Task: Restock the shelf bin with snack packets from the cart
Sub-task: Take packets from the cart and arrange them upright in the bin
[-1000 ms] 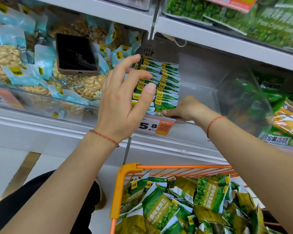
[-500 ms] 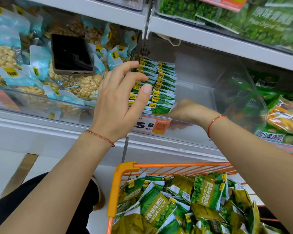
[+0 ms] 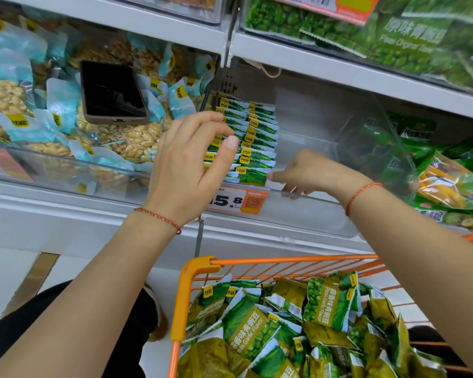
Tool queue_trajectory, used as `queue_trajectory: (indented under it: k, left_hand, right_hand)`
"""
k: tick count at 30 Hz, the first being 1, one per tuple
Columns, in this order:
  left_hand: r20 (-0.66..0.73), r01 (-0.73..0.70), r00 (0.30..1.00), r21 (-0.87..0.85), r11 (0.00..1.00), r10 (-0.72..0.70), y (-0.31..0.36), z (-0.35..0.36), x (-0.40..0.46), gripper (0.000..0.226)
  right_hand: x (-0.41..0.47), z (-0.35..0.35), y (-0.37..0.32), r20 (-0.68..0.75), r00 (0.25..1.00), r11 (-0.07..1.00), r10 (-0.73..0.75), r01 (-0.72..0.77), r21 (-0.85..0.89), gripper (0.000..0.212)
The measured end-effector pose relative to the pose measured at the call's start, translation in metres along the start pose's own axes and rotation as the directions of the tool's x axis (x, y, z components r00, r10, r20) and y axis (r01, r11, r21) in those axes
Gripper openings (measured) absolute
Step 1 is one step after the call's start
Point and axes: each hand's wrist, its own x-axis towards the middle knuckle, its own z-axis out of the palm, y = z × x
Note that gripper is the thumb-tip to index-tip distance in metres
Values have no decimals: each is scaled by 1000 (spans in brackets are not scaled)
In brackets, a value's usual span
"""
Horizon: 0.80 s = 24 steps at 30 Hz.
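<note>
A row of green pea snack packets (image 3: 258, 140) stands upright in the left half of a clear shelf bin (image 3: 314, 197). My left hand (image 3: 191, 165) hovers in front of the row, fingers apart and curled, holding nothing. My right hand (image 3: 309, 173) reaches inside the bin, its fingertips touching the lower right edge of the front packet; part of its fingers shows through the bin's front wall. Below, an orange cart (image 3: 195, 271) holds a heap of green and olive pea packets (image 3: 260, 336).
A dark phone (image 3: 112, 91) lies on peanut packets (image 3: 137, 137) in the left bin. An orange price tag (image 3: 238, 200) hangs on the bin front. The bin to the right holds green and orange packets (image 3: 448, 184). An upper shelf (image 3: 339, 69) overhangs.
My right hand has slid from under the front of the row to its lower right edge. My left hand has stayed in front of the packets with its fingers curled a little more.
</note>
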Motion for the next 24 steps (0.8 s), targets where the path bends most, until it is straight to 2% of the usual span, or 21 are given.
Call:
queue_trajectory:
  k: [2, 3, 5, 7, 9, 10, 11, 13, 15, 17, 19, 22, 24]
  left_hand:
    - [5, -55, 998, 4, 998, 55, 6, -2, -2, 33]
    - [-3, -101, 995, 10, 995, 101, 12, -4, -3, 29]
    - [-13, -161, 987, -39, 986, 160, 34, -10, -9, 24]
    - [98, -102, 988, -198, 975, 123, 61, -17, -16, 24]
    - [356, -25, 928, -226, 974, 107, 85, -16, -22, 22]
    - [522, -50, 845, -143, 988, 118, 93, -13, -25, 20]
    - [677, -95, 729, -44, 994, 100, 97, -7, -30, 22]
    - [892, -148, 451, 103, 984, -25, 100, 6, -44, 31]
    - [962, -228, 247, 172, 958, -114, 102, 20, -63, 34]
    - [969, -354, 145, 241, 904, -202, 106, 28, -82, 39]
    - [963, -421, 127, 268, 867, -236, 105, 32, -96, 40]
    - [939, -379, 225, 331, 864, -261, 95, 31, -102, 42]
    - [928, -343, 268, 341, 875, -257, 92, 27, -101, 39]
  right_hand:
    - [-26, -13, 6, -196, 977, 994, -88, 72, -86, 45]
    - [-44, -17, 10, -291, 947, 990, -133, 118, -71, 43]
    - [-84, -22, 21, -392, 907, 975, -157, 206, 87, 40]
    - [-121, -23, 35, -307, 940, 956, -147, 215, 200, 36]
    - [-146, -17, 55, -103, 990, 988, -93, 105, 116, 34]
    - [-154, -10, 66, -12, 999, 999, -50, 50, 18, 34]
    - [-159, -1, 78, 38, 999, 997, -10, 13, -80, 31]
    - [-161, 21, 94, 59, 997, 980, 41, -29, -197, 21]
    - [-160, 44, 100, 51, 998, 959, 46, -30, -283, 36]
    - [-160, 64, 103, -17, 1000, 940, 13, -18, -341, 42]
    - [-161, 78, 106, -125, 992, 921, -13, -36, -387, 44]
    - [-159, 91, 110, -199, 980, 898, 1, -89, -431, 49]
    - [-159, 93, 112, -194, 981, 928, -8, -65, -367, 47]
